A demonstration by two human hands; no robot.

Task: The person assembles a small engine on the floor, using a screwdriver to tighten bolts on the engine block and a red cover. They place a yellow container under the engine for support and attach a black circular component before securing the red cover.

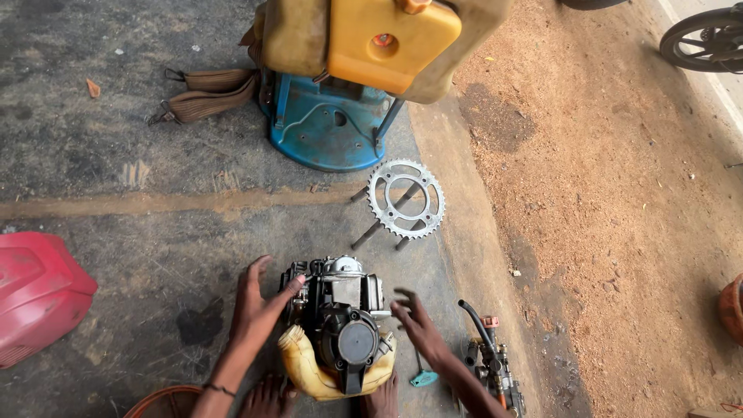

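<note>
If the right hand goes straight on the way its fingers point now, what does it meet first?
The right hand points up-left toward the engine. It would probably meet the engine's side first, though the gap is hard to judge.

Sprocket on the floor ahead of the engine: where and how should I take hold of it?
Grip the sprocket at its toothed rim on the near edge, coming from above. It lies flat across some rods, so fingers can probably slip under the ring through its open centre.

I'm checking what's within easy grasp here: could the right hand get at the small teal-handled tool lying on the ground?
Probably yes. The teal-handled tool lies on the ground just beside the right forearm, below the right hand, which hovers open at the side of the small engine. Nothing lies between them; the hand would only need to draw back and down.
</note>
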